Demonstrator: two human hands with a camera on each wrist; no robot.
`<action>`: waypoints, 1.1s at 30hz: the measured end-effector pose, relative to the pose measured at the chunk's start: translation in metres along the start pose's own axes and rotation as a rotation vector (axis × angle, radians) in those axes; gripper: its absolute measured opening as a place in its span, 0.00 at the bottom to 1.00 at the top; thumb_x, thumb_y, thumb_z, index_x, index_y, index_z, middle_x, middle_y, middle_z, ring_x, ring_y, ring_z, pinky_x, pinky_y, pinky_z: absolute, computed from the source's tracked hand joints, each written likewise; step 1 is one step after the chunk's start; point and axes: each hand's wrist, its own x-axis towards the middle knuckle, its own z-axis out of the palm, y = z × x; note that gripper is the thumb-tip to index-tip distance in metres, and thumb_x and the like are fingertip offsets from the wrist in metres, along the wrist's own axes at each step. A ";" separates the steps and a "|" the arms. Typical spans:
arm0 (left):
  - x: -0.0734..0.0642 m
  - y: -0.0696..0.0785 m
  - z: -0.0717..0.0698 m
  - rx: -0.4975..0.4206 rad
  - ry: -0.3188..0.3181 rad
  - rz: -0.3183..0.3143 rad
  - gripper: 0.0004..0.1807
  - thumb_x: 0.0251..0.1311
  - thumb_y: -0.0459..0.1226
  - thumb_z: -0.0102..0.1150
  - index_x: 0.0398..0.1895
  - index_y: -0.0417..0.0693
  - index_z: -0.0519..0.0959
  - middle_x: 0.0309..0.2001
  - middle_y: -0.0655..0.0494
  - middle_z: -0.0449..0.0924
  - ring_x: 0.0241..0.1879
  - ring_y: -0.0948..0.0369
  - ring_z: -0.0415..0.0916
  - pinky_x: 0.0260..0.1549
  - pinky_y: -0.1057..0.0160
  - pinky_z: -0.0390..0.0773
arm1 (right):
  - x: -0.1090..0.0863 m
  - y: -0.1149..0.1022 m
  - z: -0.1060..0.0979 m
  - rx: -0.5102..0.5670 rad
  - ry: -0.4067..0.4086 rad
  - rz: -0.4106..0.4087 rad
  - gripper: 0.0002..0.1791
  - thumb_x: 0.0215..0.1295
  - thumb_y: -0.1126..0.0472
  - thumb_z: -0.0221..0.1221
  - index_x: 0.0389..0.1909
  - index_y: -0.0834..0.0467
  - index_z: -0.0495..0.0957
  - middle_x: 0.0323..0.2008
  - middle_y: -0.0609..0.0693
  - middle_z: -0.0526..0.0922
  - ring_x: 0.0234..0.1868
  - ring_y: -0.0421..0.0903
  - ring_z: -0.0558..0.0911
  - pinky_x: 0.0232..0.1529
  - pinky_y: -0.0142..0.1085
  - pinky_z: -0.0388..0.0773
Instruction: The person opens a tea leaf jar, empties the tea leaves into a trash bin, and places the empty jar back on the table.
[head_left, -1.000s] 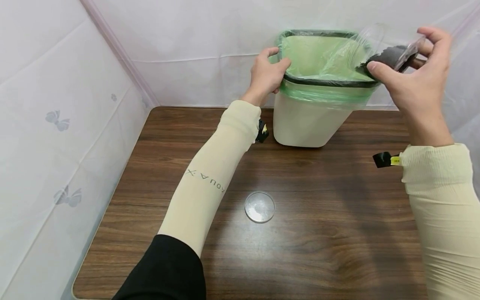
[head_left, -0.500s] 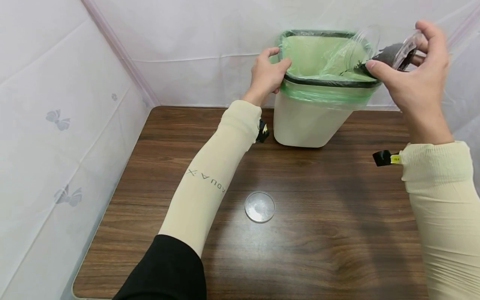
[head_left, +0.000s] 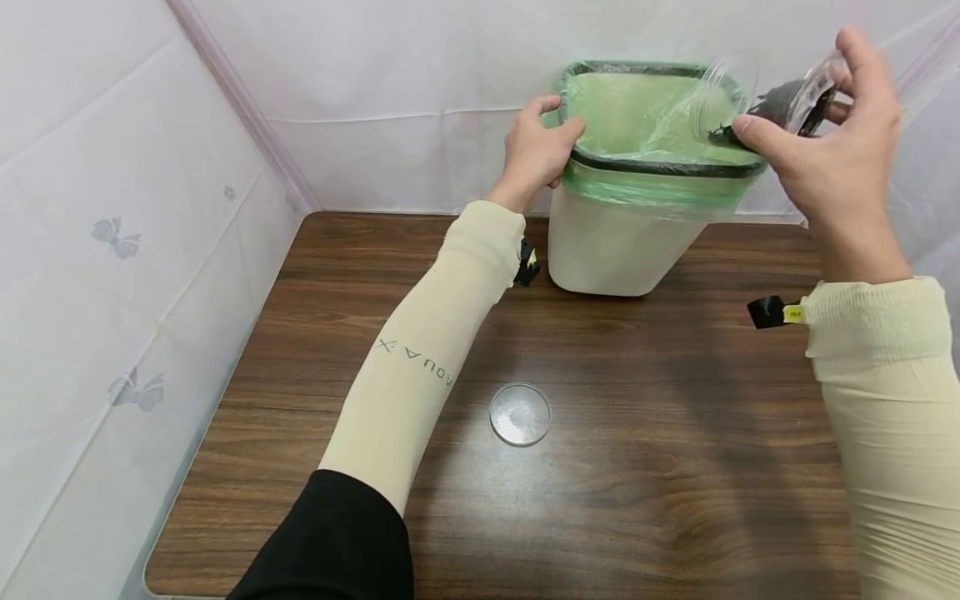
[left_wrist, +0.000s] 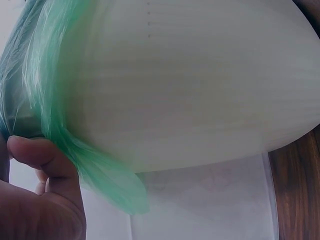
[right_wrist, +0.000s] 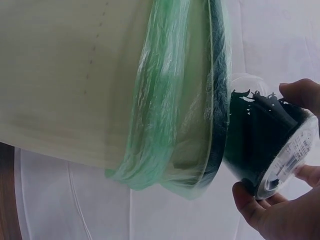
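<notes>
At the back of the table stands a pale trash bin (head_left: 622, 246), lined with a green plastic bag (head_left: 660, 193) folded over its rim. My left hand (head_left: 536, 150) grips the rim at the bin's left side, thumb over the bag's edge. My right hand (head_left: 840, 167) holds a clear plastic jar (right_wrist: 270, 137) by its base end, tilted mouth-down over the bin's right side. Dark, shredded-looking contents (head_left: 776, 102) lie along the jar's lower wall; their kind is unclear. A label shows on the jar's base. The bottom of the bin's inside is hidden.
A round clear lid (head_left: 520, 414) lies on the brown wooden table (head_left: 637, 483), in front of the bin. White plastic sheeting (head_left: 390, 92) hangs behind the table and along its left side.
My right hand has risen slightly and tips the jar more steeply. Less of the dark contents shows in the jar. The left hand, bin and lid stay in place.
</notes>
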 end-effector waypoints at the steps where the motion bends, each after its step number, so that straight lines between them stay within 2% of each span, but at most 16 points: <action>1: 0.000 0.000 0.000 0.001 -0.001 0.001 0.27 0.71 0.43 0.56 0.71 0.69 0.66 0.13 0.58 0.60 0.08 0.61 0.52 0.11 0.64 0.64 | 0.000 0.000 0.000 -0.005 -0.002 0.001 0.50 0.49 0.64 0.71 0.76 0.49 0.62 0.59 0.43 0.69 0.49 0.37 0.64 0.57 0.30 0.59; 5: 0.000 0.001 0.002 -0.001 -0.005 -0.009 0.27 0.71 0.43 0.55 0.71 0.70 0.66 0.13 0.58 0.60 0.08 0.61 0.52 0.11 0.64 0.64 | 0.002 0.003 -0.001 -0.016 -0.018 -0.004 0.51 0.50 0.63 0.71 0.77 0.49 0.60 0.58 0.42 0.69 0.49 0.36 0.63 0.55 0.29 0.60; 9: 0.001 0.001 0.004 0.003 -0.003 -0.012 0.27 0.71 0.44 0.56 0.71 0.71 0.67 0.13 0.58 0.60 0.08 0.61 0.52 0.12 0.64 0.64 | 0.005 0.009 -0.002 -0.025 -0.041 -0.014 0.50 0.52 0.63 0.70 0.77 0.47 0.59 0.64 0.45 0.66 0.51 0.37 0.64 0.54 0.30 0.63; 12: 0.000 0.001 0.004 0.007 0.000 -0.014 0.27 0.70 0.44 0.56 0.71 0.71 0.67 0.13 0.58 0.60 0.08 0.61 0.53 0.12 0.63 0.65 | 0.008 0.011 -0.002 -0.017 -0.057 -0.001 0.50 0.52 0.63 0.70 0.77 0.46 0.60 0.69 0.47 0.64 0.54 0.37 0.66 0.56 0.30 0.65; 17: -0.001 0.002 0.005 0.007 -0.005 -0.012 0.27 0.71 0.44 0.56 0.71 0.71 0.66 0.13 0.58 0.60 0.07 0.62 0.52 0.11 0.64 0.64 | 0.009 0.011 -0.002 -0.041 -0.063 0.008 0.49 0.53 0.62 0.71 0.77 0.44 0.60 0.71 0.47 0.63 0.58 0.37 0.65 0.58 0.31 0.64; 22: -0.003 0.002 0.006 0.007 -0.002 -0.008 0.27 0.71 0.43 0.56 0.71 0.70 0.66 0.13 0.59 0.60 0.07 0.62 0.51 0.12 0.64 0.63 | 0.008 0.009 -0.001 -0.070 -0.058 0.008 0.49 0.53 0.60 0.71 0.76 0.44 0.61 0.70 0.46 0.64 0.58 0.37 0.64 0.59 0.31 0.62; 33: -0.002 0.003 0.006 0.013 0.009 -0.007 0.27 0.70 0.43 0.56 0.71 0.70 0.67 0.13 0.59 0.60 0.07 0.62 0.53 0.11 0.65 0.64 | 0.013 0.006 0.002 -0.029 -0.065 0.020 0.48 0.50 0.64 0.72 0.73 0.45 0.64 0.64 0.44 0.66 0.53 0.36 0.65 0.52 0.30 0.62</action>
